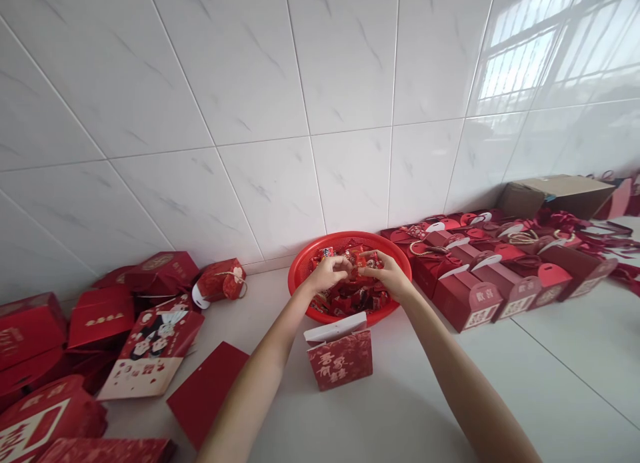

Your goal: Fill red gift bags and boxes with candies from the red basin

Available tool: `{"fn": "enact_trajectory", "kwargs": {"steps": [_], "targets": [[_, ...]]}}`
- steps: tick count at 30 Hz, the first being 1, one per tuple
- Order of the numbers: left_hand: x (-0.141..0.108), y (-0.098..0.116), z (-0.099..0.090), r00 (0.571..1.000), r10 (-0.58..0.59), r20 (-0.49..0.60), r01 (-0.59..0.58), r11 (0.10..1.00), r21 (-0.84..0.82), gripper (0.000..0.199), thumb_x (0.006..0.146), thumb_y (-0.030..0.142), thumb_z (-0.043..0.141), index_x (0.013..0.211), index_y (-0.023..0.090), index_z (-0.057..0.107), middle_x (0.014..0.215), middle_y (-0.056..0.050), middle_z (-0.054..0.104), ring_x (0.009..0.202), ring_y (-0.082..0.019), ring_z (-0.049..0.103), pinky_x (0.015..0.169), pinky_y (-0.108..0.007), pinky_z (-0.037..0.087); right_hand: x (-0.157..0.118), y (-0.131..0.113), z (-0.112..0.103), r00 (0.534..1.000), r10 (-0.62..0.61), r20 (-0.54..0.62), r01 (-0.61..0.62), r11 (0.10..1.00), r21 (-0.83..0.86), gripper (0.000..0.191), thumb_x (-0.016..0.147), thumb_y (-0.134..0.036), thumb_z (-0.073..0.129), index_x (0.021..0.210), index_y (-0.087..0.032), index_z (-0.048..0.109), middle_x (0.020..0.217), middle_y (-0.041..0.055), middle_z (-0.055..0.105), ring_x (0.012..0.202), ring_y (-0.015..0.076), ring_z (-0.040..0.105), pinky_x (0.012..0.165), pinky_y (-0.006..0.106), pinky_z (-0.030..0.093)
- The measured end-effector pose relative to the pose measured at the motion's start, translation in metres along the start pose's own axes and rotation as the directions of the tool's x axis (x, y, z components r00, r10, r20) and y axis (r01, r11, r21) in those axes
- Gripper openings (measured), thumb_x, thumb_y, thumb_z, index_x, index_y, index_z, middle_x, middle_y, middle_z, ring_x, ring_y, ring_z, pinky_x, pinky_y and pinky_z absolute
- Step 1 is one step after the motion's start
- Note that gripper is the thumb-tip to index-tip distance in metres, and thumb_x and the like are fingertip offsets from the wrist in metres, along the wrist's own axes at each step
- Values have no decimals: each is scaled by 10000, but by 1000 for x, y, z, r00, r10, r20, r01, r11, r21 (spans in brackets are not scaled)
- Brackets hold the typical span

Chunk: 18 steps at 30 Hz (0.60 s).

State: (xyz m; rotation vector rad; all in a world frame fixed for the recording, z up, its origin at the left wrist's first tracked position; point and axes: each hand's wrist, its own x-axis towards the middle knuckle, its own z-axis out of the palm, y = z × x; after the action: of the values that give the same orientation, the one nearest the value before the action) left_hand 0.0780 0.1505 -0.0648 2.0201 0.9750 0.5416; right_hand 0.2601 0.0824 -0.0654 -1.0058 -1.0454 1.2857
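Observation:
A round red plastic basket (299, 276) stands against the tiled wall, holding many red-wrapped candies (350, 299). Both of my hands are over it. My left hand (330, 273) has its fingers pinched together above the candies; what lies between them is too small to name. Facing it, my right hand (384, 272) holds a small red-wrapped candy between thumb and fingers. In front of the basket, an upright red box (341, 361) with pale lettering has its white-lined top flap raised, and neither hand touches it.
Red boxes (103, 317) and a flat dark red piece (207, 389) lie at the left. Rows of filled-out red gift boxes (467, 299) line the right side, with a brown cardboard box (565, 191) behind.

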Motion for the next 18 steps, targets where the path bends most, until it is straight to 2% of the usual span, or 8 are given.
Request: {"fn": "enact_trajectory", "kwargs": {"steps": [2,4,7,14,18], "targets": [[-1,-5,0,988,-130,80,114,977,177,99,704,201,618,759,172,695,779,-35,725,785,-179,665,729,-258,513,-1,-1,0,999,-21,-35,21,1000,8,449,554,-291,844,943,-210,632,819,4,682,669,179,661,531,283,580],[-3,-10,0,953,-244,178,187,939,289,51,632,197,662,664,187,700,657,-14,704,662,-181,646,616,-247,488,-1,-1,-1,997,-48,-54,48,999,12,455,557,-312,848,943,-212,631,803,-4,671,650,170,647,530,284,576],[-6,-14,2,912,-345,222,239,887,395,72,564,207,695,635,203,699,572,5,665,546,-172,599,524,-247,432,0,1,-1,996,-61,-68,62,998,24,469,553,-332,856,945,-209,630,771,-13,658,661,170,647,558,289,583],[-8,-1,4,903,-385,191,224,801,555,180,504,302,746,642,226,660,653,-7,658,638,-211,602,602,-289,448,1,2,-2,996,-50,-69,52,998,37,458,556,-326,848,945,-223,630,839,5,691,722,199,681,571,304,598],[-8,1,7,895,-410,174,226,754,617,228,488,357,778,560,216,613,570,-15,612,657,-243,614,667,-330,477,2,3,-2,997,-51,-66,53,998,37,463,550,-329,852,942,-220,631,854,5,689,722,196,680,567,301,599]]}}
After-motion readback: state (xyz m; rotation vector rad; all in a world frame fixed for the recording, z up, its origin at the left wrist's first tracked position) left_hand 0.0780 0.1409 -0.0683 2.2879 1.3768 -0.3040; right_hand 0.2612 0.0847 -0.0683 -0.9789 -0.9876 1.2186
